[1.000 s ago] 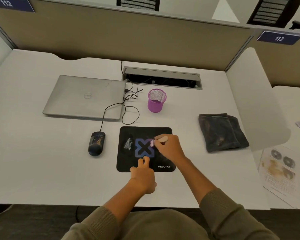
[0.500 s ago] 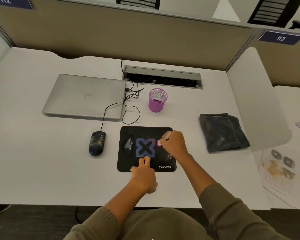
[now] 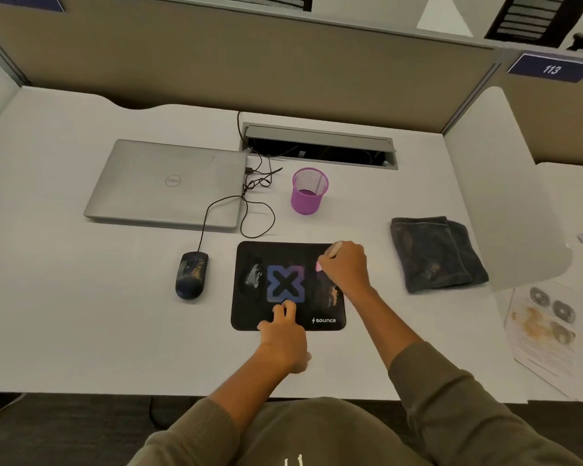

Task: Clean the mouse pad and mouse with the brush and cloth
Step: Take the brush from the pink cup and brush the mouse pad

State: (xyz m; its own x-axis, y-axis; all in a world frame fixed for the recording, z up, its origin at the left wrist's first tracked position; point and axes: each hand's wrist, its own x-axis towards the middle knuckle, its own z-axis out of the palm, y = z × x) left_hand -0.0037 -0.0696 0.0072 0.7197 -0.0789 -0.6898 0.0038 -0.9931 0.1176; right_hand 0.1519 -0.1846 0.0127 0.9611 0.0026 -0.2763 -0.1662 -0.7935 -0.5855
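left hand (image 3: 285, 334) flat, empty, pins the mouse pad (image 3: 249, 317) at 6 o'clock so it won't slide; right hand (image 3: 345, 265) grips the brush (image 3: 334, 250) at 2 o'clock.

On the desk (image 3: 81, 314), the mouse (image 3: 191, 275) lies left of the pad (image 3: 249, 317), cloth (image 3: 435, 253) right, laptop (image 3: 169, 183) and cup (image 3: 308, 191) behind.

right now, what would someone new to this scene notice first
Both hands on the black mouse pad at the desk's near centre: the right hand grips a small pink-tipped brush near its far right corner, and the left hand presses its near edge. A smudged mouse sits just left of the pad, and a folded dark cloth lies to the right.
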